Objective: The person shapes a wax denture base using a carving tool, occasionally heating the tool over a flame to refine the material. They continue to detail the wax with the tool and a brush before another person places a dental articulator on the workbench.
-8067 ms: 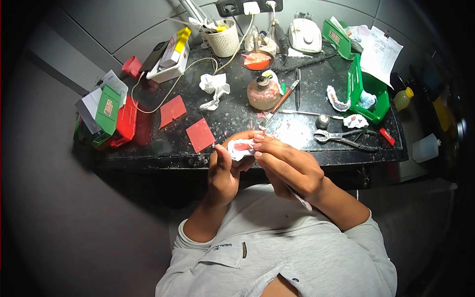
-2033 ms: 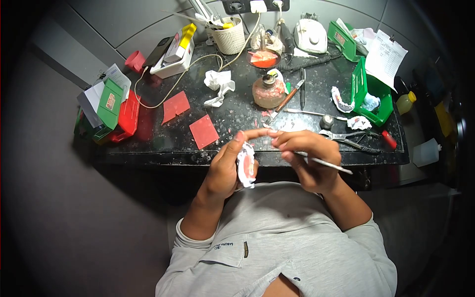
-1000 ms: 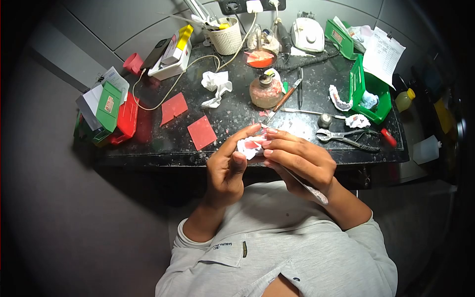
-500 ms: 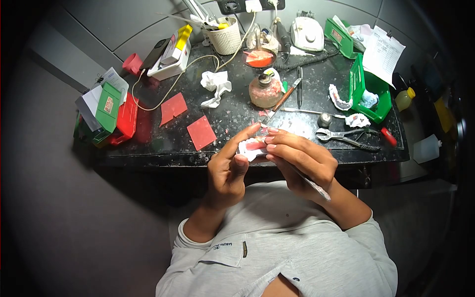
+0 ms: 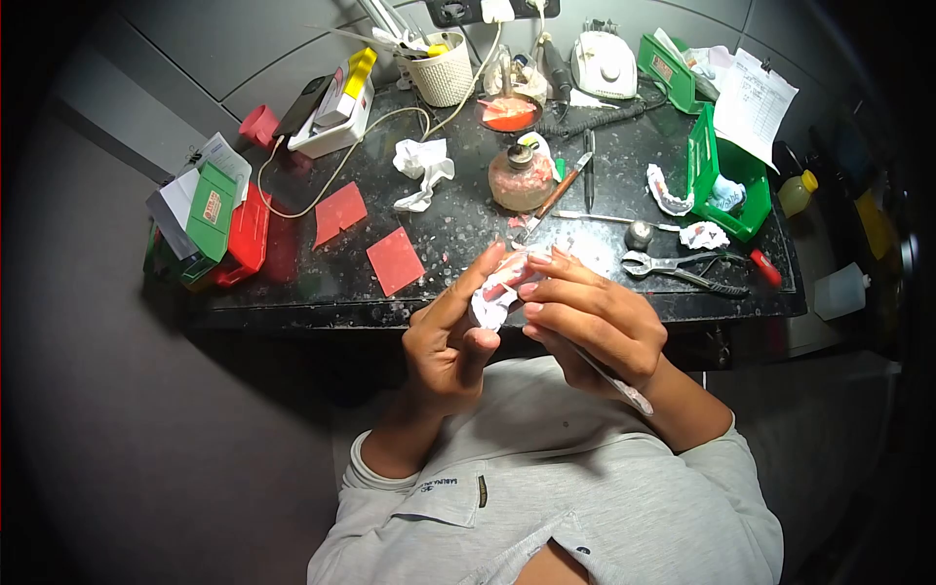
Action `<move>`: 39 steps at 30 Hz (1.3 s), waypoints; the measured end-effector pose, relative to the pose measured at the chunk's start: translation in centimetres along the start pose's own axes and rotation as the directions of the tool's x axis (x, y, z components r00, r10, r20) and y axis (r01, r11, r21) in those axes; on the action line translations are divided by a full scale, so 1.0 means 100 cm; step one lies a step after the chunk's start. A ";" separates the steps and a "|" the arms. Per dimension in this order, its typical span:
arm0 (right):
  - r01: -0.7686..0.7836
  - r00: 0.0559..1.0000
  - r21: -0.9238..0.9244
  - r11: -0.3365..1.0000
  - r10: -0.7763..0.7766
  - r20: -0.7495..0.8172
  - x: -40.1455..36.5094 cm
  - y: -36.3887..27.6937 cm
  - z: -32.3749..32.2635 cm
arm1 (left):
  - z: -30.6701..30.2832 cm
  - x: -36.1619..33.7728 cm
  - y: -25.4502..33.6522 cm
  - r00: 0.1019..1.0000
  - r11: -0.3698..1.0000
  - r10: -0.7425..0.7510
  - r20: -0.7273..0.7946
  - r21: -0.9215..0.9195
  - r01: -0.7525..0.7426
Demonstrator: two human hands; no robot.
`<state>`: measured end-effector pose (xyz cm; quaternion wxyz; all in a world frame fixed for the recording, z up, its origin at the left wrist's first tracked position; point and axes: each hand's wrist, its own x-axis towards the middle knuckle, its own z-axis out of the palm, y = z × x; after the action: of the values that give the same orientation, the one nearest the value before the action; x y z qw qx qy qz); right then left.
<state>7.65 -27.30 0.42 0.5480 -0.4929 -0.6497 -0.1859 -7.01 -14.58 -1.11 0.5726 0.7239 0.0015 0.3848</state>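
Note:
My left hand (image 5: 442,348) is closed around a white plaster dental cast (image 5: 489,309), gripping it between thumb and fingers at the bench's front edge. Pink wax (image 5: 503,277) lies over part of the cast. From the other side, the fingertips of my right hand (image 5: 606,320) press against the wax and cast. A slim metal tool (image 5: 631,394) is tucked under the right fingers, its wax-smeared end sticking out toward my shirt. Its other end is hidden by the hand. Just beyond my fingers lies a wooden-handled wax knife (image 5: 565,198).
Pink wax sheets (image 5: 397,261) and crumpled tissue (image 5: 424,174) lie on the left of the black bench (image 5: 292,310). A glass burner (image 5: 522,179) stands mid-bench. Pliers (image 5: 682,268), another dental cast (image 5: 670,191) and a green box (image 5: 746,210) are on the right.
The cast has turned in my hands, its near end swinging downward and the wax now slanting. My left thumb and the jutting tool end have shifted slightly toward me.

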 end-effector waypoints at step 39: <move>-0.021 0.999 0.085 0.996 0.019 0.028 0.001 -0.002 0.001 | 0.002 0.000 0.011 0.987 0.988 -0.157 -0.016 -0.017 0.157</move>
<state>7.43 -27.23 0.55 0.5614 -0.4781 -0.6596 -0.1456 -7.40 -15.18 -0.19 0.6068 0.7137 0.0603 0.3448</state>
